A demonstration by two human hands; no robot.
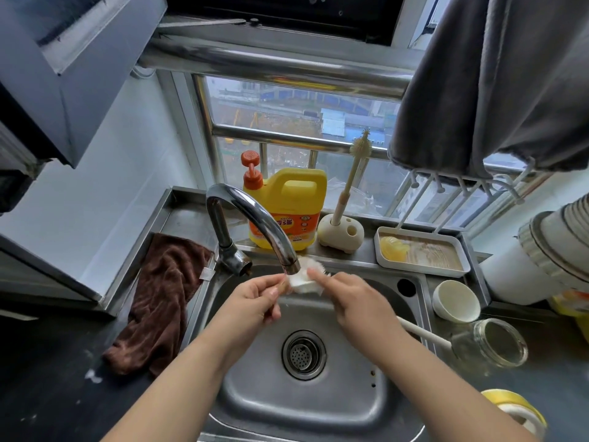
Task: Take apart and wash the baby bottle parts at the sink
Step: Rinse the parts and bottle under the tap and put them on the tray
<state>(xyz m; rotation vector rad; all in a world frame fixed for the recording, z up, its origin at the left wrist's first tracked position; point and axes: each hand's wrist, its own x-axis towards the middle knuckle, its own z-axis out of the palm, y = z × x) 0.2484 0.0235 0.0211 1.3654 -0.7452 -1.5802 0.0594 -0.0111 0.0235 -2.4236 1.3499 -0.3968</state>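
- I hold a small pale bottle part (301,283) right under the spout of the chrome faucet (255,223), over the steel sink (366,406); it is too blurred to tell which piece it is.
- My left hand (255,298) pinches its left edge with thumb and fingertips curled in.
- My right hand (350,298) grips its right side, the index finger laid along the top and the other fingers curled beneath.
- A white brush handle (424,334) lies across the sink's right rim, near my right wrist.
- Right of the sink, a clear glass bottle body (492,342) lies on its side, and a white cup-shaped part (455,301) sits just behind it.
- On the ledge behind the faucet stand a yellow dish-soap jug (288,208) with an orange pump, a bottle brush (352,173) upright in its cream holder, and a white tray (420,255) holding a yellow piece.
- A brown towel (159,301) hangs over the counter edge left of the sink.
- A grey cloth (490,81) hangs from above at upper right.
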